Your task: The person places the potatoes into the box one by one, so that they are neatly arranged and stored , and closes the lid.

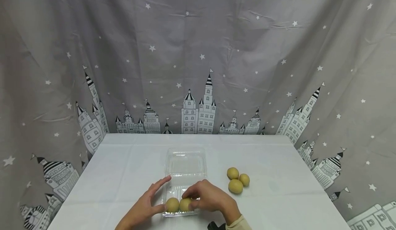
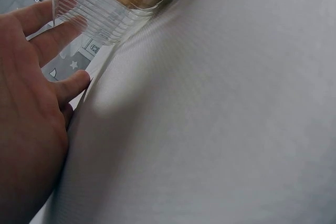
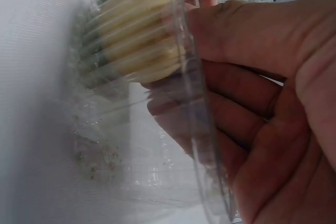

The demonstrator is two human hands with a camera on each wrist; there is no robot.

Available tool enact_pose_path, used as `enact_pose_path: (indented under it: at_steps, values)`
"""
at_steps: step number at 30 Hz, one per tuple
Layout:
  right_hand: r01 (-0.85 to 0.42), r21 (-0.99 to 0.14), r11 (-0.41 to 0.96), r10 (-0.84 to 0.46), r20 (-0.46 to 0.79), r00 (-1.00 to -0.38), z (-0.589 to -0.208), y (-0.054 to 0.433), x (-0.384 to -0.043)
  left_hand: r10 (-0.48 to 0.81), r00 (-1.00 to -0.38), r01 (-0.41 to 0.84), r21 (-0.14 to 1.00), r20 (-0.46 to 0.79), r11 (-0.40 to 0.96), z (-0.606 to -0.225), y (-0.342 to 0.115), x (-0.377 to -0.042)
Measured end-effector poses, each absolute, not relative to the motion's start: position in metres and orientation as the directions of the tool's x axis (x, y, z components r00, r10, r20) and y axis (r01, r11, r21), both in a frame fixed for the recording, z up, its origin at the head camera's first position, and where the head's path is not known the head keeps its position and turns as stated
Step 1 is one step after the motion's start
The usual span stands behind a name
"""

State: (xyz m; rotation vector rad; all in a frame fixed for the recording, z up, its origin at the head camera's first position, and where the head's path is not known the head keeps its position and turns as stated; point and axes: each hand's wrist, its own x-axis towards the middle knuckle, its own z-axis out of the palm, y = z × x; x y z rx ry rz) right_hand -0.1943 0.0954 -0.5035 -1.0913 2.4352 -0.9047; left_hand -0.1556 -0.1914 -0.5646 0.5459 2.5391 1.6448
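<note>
A clear plastic clamshell container (image 1: 185,163) lies opened on the table, its lid folded back toward the far side. Two yellow-brown potatoes sit side by side at the near end of its base, a left potato (image 1: 172,205) and a right potato (image 1: 185,205). My right hand (image 1: 211,197) reaches over the right wall and pinches the right potato between thumb and fingers. Seen through the ribbed wall in the right wrist view, that potato (image 3: 139,35) is between the fingertips. My left hand (image 1: 143,206), fingers spread, steadies the container's left side (image 2: 92,11).
To the right of the container, three more potatoes (image 1: 235,186) lie grouped on the white-covered table (image 1: 278,202). A grey curtain (image 1: 198,44) with stars and castles hangs behind the table. A dark object (image 1: 216,226) shows by the right wrist.
</note>
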Motion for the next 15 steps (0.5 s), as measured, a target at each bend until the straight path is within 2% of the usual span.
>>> enact_pose_path:
  at_steps: [11, 15]
  values:
    - [-0.538, -0.639, 0.549, -0.721, -0.036, -0.692, -0.5026, 0.0985, -0.1902, 0.325, -0.939, 0.236, 0.899, 0.113, 0.369, -0.5604, -0.1891, -0.1543]
    - [-0.54, -0.649, 0.536, -0.72, -0.017, -0.694, -0.5011, 0.1012, -0.1908, 0.311, -0.948, 0.19, 0.901, 0.065, 0.391, -0.5571, -0.1884, -0.1547]
